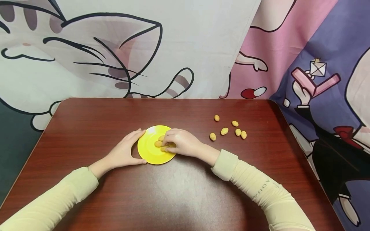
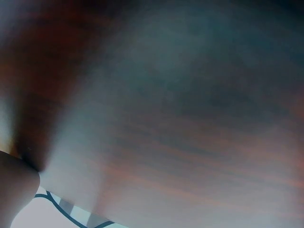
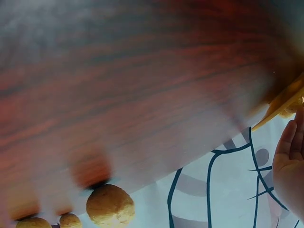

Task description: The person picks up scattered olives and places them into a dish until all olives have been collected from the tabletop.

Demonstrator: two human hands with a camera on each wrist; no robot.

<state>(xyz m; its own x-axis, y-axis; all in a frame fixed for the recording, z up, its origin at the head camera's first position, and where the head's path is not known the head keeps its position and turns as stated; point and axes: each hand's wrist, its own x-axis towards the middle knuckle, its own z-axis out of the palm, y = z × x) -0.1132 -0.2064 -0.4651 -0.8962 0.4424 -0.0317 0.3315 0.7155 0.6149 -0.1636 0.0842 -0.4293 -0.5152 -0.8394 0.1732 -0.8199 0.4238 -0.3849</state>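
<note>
A yellow plate point(image 1: 153, 156) lies on the table with several yellow-brown nut-like pieces point(image 1: 158, 144) on it. My left hand point(image 1: 122, 153) holds its left rim between spread thumb and fingers. Over the plate's right half is my right hand point(image 1: 182, 142), fingers bent down and thumb tip beside the pieces; whether it pinches one is hidden. In the right wrist view the hand point(image 3: 290, 166) is at the right edge, close to the plate's rim point(image 3: 280, 105). Only a blurred part of the left hand point(image 2: 18, 183) shows in the left wrist view.
Several similar pieces point(image 1: 224, 131) lie scattered on the brown table point(image 1: 115, 199), right of the plate. Three of them also show low in the right wrist view, the nearest piece point(image 3: 110, 205) largest. A cartoon-printed cloth point(image 1: 208, 48) hangs behind the table and along its right side.
</note>
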